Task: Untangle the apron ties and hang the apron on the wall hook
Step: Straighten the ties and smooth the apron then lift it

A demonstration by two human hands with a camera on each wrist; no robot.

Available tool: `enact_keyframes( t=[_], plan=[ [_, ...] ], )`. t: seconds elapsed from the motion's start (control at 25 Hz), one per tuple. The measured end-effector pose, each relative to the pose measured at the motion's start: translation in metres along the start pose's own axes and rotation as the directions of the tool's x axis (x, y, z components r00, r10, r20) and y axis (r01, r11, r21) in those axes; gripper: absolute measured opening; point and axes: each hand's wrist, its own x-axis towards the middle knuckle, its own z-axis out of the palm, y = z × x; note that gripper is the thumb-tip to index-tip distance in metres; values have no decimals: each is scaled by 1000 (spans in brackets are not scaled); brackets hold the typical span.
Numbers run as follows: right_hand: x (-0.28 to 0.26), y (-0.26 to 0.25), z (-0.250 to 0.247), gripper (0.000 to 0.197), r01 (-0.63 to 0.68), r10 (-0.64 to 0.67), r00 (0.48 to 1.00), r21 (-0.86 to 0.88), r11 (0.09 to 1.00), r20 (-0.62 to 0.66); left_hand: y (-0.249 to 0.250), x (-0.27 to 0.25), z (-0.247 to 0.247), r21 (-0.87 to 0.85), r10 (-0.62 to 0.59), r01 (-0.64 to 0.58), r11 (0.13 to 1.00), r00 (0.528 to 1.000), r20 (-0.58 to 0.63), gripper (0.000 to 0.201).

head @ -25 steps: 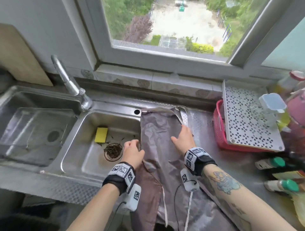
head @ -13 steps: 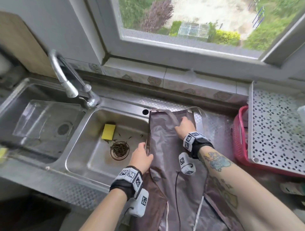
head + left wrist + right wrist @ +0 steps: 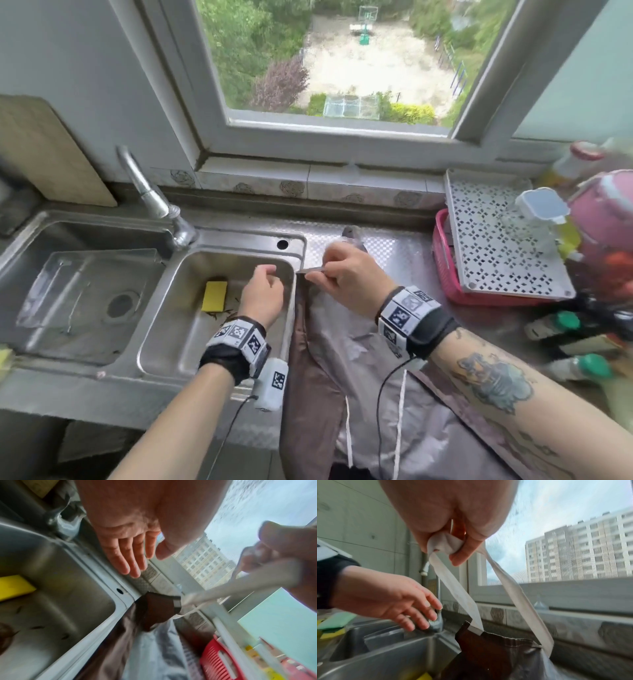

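Observation:
A brown and grey apron [image 3: 342, 359] lies on the steel counter right of the sink and hangs over the front edge. My right hand [image 3: 325, 270] pinches its pale neck strap [image 3: 458, 588] and holds the loop up above the bib [image 3: 496, 649]. Both strap ends run down to the bib's top corners. My left hand [image 3: 269, 277] hovers over the sink beside the apron with relaxed fingers [image 3: 130, 561], holding nothing. Two thin white ties [image 3: 349, 435] trail down the lower apron.
The sink basin [image 3: 164, 329] holds a yellow sponge [image 3: 214, 296], and the tap [image 3: 150, 198] stands behind it. A red basket under a white perforated tray [image 3: 496, 253] and several bottles [image 3: 575, 366] crowd the right. A small clear fitting [image 3: 349, 171] sticks to the tiles below the window.
My right hand took hold of the neck strap and lifted it off the counter. My left hand let go of the apron's left edge and moved over the sink.

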Motion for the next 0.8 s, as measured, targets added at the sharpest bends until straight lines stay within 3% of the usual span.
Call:
enact_keyframes(
  t=[0.12, 0.2, 0.24, 0.32, 0.4, 0.44, 0.56, 0.64, 0.76, 0.8],
  plan=[
    [-16, -54, -35, 37, 128, -127, 990, 5, 992, -68, 39, -15, -35, -51, 171, -174, 983, 983, -58, 25],
    [-29, -103, -60, 36, 178, -173, 979, 44, 983, -106, 64, -45, -54, -54, 404, -401, 914, 912, 68, 32],
    [-35, -128, -75, 34, 181, -171, 979, 81, 980, -113, 76, -65, -61, -69, 521, -517, 854, 841, 149, 44],
    [-49, -172, -106, 33, 121, -98, 985, 161, 980, -140, 98, -101, -64, -112, 704, -710, 695, 641, 305, 69],
    [-70, -209, -139, 39, 0, 46, 982, 246, 969, -184, 112, -136, -53, -195, 777, -789, 582, 471, 417, 71],
    [-81, -220, -156, 43, -43, 107, 972, 285, 958, -211, 116, -147, -42, -218, 774, -787, 577, 441, 454, 63],
    [-126, -253, -206, 45, -149, 240, 909, 274, 950, -341, 119, -195, -14, -257, 694, -715, 650, 419, 586, 20],
    [-162, -270, -242, 45, -235, 319, 854, 241, 942, -412, 124, -228, -3, -258, 688, -722, 642, 393, 610, 28],
    [-224, -289, -292, 46, -458, 402, 772, 8, 889, -493, 146, -273, 3, -302, 748, -740, 601, 387, 539, 37],
    [-246, -295, -308, 45, -516, 406, 749, -76, 853, -524, 156, -289, 6, -359, 786, -741, 568, 358, 504, 38]
  ],
)
